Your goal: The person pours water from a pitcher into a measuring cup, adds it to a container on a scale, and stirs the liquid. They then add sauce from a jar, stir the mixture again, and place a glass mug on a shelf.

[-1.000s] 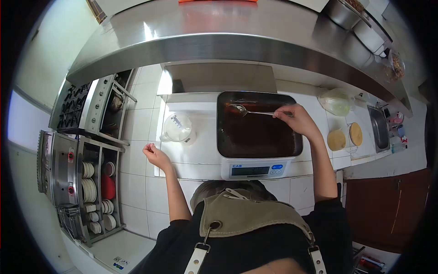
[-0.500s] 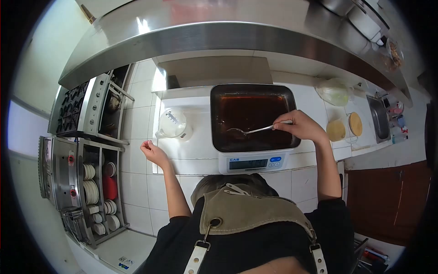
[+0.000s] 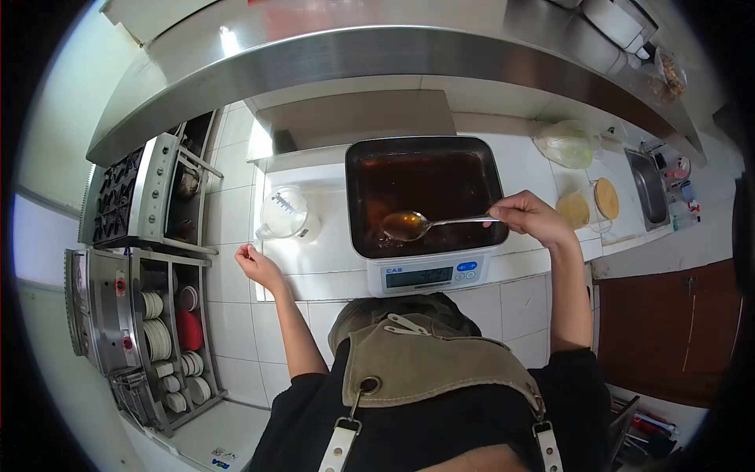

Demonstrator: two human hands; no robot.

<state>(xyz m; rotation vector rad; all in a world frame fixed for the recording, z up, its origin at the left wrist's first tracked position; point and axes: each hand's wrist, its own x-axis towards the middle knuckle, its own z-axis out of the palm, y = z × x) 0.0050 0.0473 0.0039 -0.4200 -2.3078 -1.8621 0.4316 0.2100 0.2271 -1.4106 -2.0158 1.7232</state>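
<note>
My right hand (image 3: 536, 219) grips the handle of a metal spoon (image 3: 406, 226). The spoon's bowl carries amber liquid over the near part of a dark rectangular pan (image 3: 355, 197). Dark reddish-brown liquid (image 3: 429, 181) fills the pan's base. Under the pan is a white digital scale (image 3: 480, 272) with a lit display, its digits too blurred to read. My left hand (image 3: 259, 266) hovers at the counter's left edge with fingers curled and nothing visible in them. Just beyond it stands a clear plastic measuring jug (image 3: 285, 212) with blue markings.
A steel shelf (image 3: 377, 59) crosses above the white counter (image 3: 322, 271). At right are a plastic bag with something pale green (image 3: 568, 145), a jar of yellowish contents (image 3: 574, 209), a round wooden lid (image 3: 605, 198) and a sink (image 3: 646, 189). A stove (image 3: 130, 193) and stacked plates (image 3: 157, 338) stand left.
The spoon has come up out of the liquid, its bowl now holding amber liquid. My right hand has turned slightly with it. The whole view has shifted a little; my left hand stays curled.
</note>
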